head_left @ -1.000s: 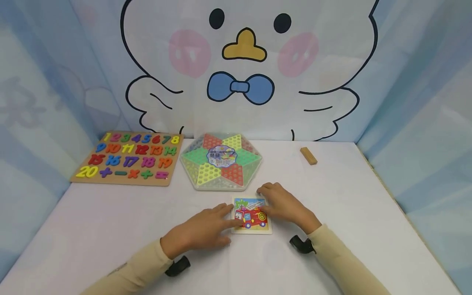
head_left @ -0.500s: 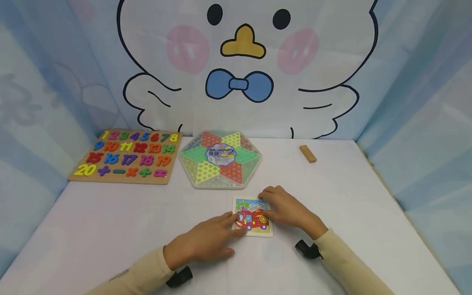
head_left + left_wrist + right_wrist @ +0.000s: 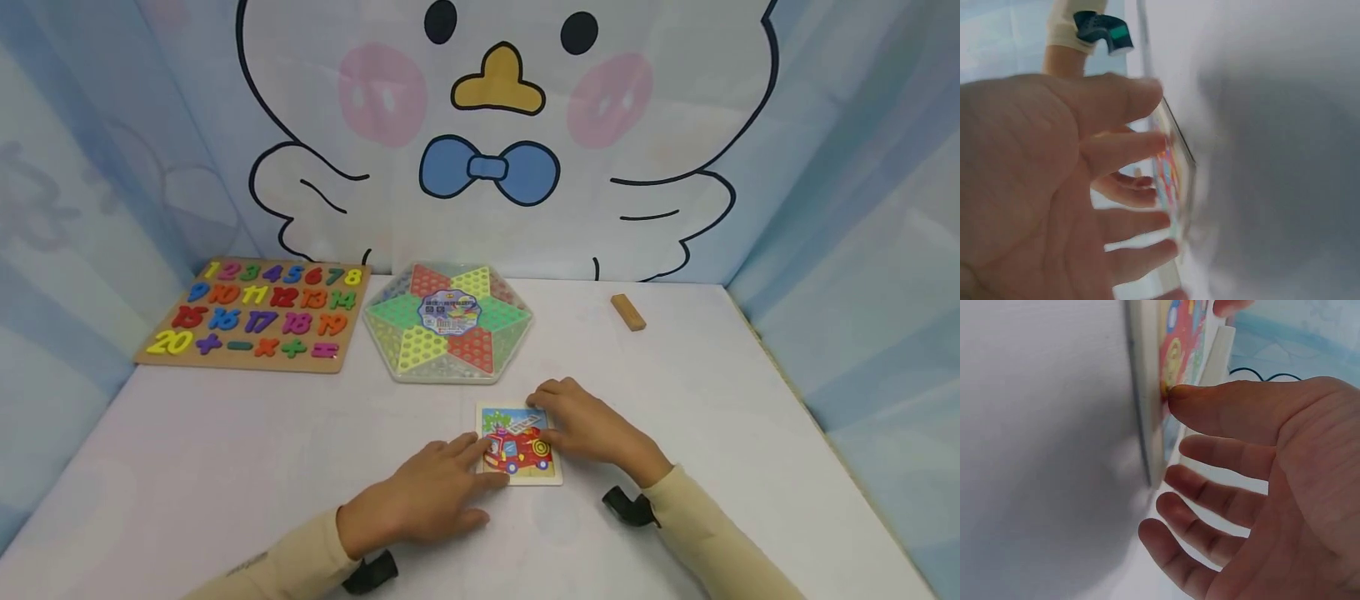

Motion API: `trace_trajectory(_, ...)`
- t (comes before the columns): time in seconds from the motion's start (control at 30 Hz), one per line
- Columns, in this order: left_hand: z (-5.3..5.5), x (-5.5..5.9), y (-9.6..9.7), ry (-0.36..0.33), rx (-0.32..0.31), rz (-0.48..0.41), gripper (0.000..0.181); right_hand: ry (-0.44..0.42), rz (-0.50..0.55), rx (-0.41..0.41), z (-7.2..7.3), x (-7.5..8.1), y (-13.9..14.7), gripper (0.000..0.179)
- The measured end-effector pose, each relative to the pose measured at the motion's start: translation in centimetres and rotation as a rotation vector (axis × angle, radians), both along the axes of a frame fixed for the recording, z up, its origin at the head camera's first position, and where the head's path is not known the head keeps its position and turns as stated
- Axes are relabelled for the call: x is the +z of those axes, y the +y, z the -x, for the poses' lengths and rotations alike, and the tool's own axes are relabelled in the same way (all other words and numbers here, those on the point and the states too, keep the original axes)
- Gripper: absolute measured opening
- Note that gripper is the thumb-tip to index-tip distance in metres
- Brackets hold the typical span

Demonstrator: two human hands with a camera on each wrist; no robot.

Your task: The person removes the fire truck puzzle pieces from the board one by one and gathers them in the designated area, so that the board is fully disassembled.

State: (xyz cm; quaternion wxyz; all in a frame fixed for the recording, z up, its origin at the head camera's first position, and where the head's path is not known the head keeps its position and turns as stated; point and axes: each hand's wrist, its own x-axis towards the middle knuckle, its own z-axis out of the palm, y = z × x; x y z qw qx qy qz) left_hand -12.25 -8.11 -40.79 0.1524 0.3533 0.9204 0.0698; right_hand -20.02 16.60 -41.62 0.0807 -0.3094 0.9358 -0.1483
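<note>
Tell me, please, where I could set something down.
Bare patches lie between the number board and left hand, and right of the right hand, nearer than the wooden block. The fire-truck picture, between both hands, is crowded.

On the board (image 3: 242, 335) I can read the numbers (image 3: 261, 321) 1 to 20, then plus (image 3: 208, 343), minus (image 3: 239, 345), times (image 3: 266, 347) and equals (image 3: 325, 350) signs; print on the box's (image 3: 423, 348) label (image 3: 450, 312) and the left sleeve (image 3: 300, 546) is too small for me
</note>
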Motion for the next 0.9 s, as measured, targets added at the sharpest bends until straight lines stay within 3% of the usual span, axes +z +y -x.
trace_trajectory(0.2,0.7,-0.6,-0.8,0.008,0.088,-0.009,0.055,-0.016,0.019,0.048,0.4,0.9,-1.9,0.043)
trace_trajectory(0.5,1.0,-1.5,-1.2,-0.057,0.053,-0.030,0.059,-0.136,0.023,0.142,1.2,0.9,-4.3,0.037)
trace_trajectory(0.9,1.6,-1.6,-1.6,-0.084,0.043,-0.041,0.059,-0.099,-0.008,0.166,1.9,0.4,-4.4,0.035)
